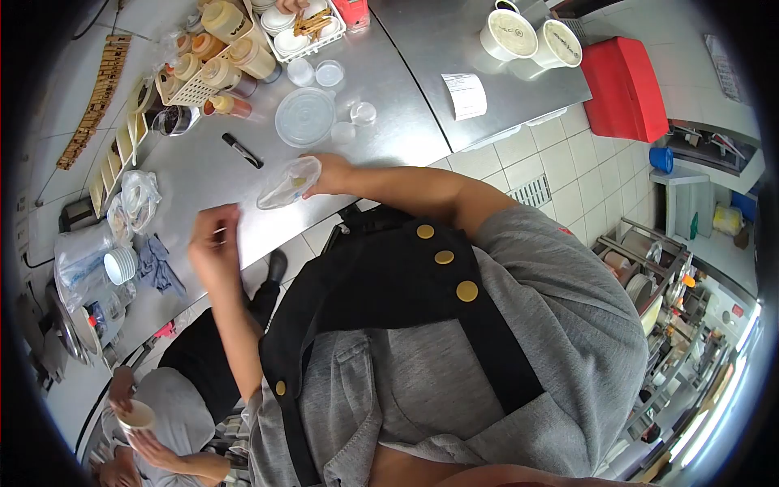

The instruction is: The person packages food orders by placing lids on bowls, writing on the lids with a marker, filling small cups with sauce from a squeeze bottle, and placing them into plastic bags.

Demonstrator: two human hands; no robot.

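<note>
My right hand [327, 174] is closed on the edge of a small clear plastic bag [290, 183]. The bag hangs over the steel table's near edge, and something small and yellowish shows near its gripped end. My left hand [214, 234] is raised to the left of the bag, apart from it. Its fingers are bent and drawn together; whether anything is in them I cannot make out. A black marker [243, 151] lies on the steel table [207, 174] beyond both hands. Past the bag sits a round translucent lid [305, 117], with small clear cups [363, 113] beside it.
Sauce bottles fill a white basket [191, 91] at the back left. Another person's hand [290, 6] reaches into a white basket of lids. Two tubs [510, 36] and a paper slip [465, 96] are at right. A co-worker [174, 406] holds a white container [136, 415] at lower left.
</note>
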